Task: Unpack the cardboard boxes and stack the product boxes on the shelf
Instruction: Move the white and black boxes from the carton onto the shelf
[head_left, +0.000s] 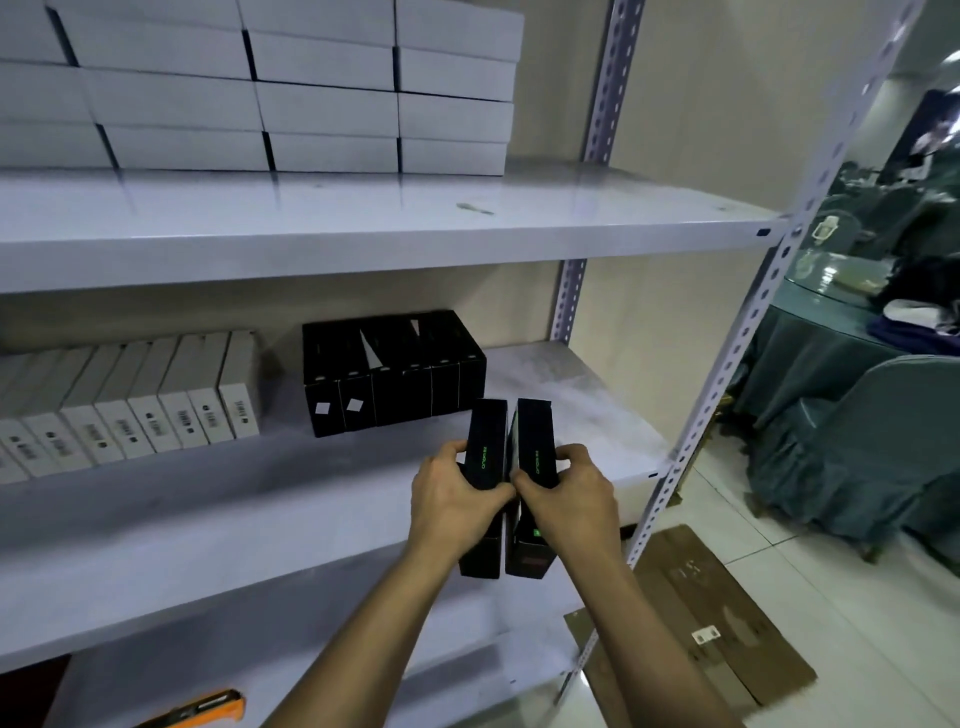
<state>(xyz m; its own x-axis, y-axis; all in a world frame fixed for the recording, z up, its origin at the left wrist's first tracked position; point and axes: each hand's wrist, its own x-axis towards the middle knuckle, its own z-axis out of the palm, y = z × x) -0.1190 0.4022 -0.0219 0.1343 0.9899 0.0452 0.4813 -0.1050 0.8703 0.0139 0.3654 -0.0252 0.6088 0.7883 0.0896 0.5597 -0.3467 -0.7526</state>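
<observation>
We hold two slim black product boxes side by side and on edge above the front of the middle shelf (597, 415), green lettering uppermost: the left box (487, 441) sits in the left hand (457, 499), the right box (537, 441) in the right hand (571, 499). Each hand curls its fingers over the outer face of its box and its thumb over the inner edge, so the two thumbs nearly meet between the boxes. We judge the boxes stiff, smooth-skinned and light enough for one hand each; the glossy faces may slide, so the long side faces near the middle, where we grip them now, look like the soundest hold. Just beyond their far ends stands the row of black boxes (395, 374) already shelved upright, with bare shelf to its right where the pair would seem to belong. Further left on the same shelf leans a row of white boxes (156, 410), and the upper shelf (363, 234) carries stacked white cartons (322, 88). The perforated upright post (737, 332) borders the open space on the right and is the only thing near the path. Flattened cardboard (717, 613) lies on the floor beside the rack, and an orange object (208, 709) shows at the bottom edge, too cropped to identify.
</observation>
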